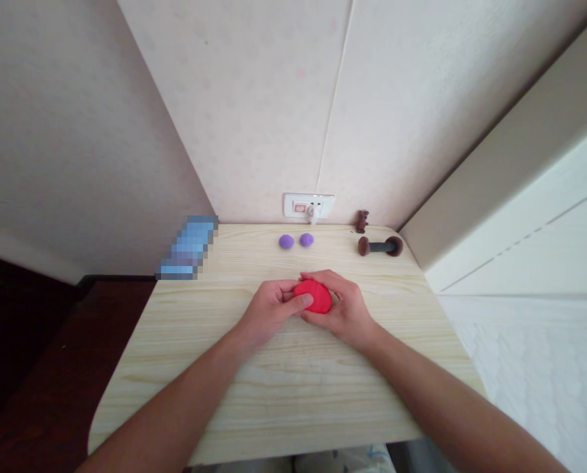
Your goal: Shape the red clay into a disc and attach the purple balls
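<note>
Between my two hands, above the middle of the wooden table (293, 401), is a flattened red lump of modelling clay (319, 295). My left hand (273, 307) pinches its left side, the thumb lying across the front face. Around its right side curve the fingers and thumb of my right hand (346, 307), touching the top and bottom edges. The fingertips behind the clay are partly hidden. Beyond my hands, two small purple clay balls (286, 242) lie side by side near the wall.
A dumbbell-shaped piece (382, 247) with brown ends and a dark bar lies at the back right. Behind it stands a small brown figurine (361, 221). A blurred blue phone-like item (187, 247) rests at the left edge. A wall socket (308, 206) holds a plug.
</note>
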The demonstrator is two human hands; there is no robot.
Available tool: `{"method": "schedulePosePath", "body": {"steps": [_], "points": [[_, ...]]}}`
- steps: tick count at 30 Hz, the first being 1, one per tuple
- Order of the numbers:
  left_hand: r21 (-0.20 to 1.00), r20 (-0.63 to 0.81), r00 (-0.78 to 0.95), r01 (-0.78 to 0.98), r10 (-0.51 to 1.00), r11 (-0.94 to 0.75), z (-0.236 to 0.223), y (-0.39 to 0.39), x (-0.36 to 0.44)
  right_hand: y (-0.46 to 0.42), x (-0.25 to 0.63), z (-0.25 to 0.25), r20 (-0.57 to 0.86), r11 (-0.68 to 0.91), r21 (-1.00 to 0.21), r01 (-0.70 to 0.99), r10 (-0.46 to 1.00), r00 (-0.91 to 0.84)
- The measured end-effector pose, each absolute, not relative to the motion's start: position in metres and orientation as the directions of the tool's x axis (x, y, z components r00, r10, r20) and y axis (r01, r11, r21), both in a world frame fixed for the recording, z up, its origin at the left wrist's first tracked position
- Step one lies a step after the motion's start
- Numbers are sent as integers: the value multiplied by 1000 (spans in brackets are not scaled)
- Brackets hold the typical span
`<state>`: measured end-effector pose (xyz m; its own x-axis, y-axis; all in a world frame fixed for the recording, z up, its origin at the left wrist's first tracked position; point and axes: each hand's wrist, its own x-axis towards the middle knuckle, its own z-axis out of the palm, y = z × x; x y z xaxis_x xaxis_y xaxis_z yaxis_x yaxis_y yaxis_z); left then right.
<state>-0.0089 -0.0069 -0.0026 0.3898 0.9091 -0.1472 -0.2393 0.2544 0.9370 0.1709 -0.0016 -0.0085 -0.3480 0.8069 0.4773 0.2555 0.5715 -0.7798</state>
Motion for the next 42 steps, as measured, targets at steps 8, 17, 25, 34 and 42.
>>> {"method": "schedulePosePath", "body": {"steps": [8, 17, 25, 34, 42], "points": [[925, -193, 524, -185, 830, 331, -4, -4, -19, -2, 172, -2, 358, 473, -873, 117, 785, -506], [897, -188, 493, -266, 849, 353, -4, -5, -14, -6, 168, -5, 393, 471, -872, 130, 834, -387], [853, -170, 387, -403, 906, 332, -2, -7, -7, -8, 165, -4, 409, 503, -851, 152, 815, -410], [893, -133, 374, -357, 918, 275, -3, -7, -9, -6, 171, -7, 457, 579, -800, 156, 757, -467], [924, -122, 346, -303, 930, 234, -5, -8, -8, -6, 172, 0, 475, 629, -752, 197, 725, -498]]}}
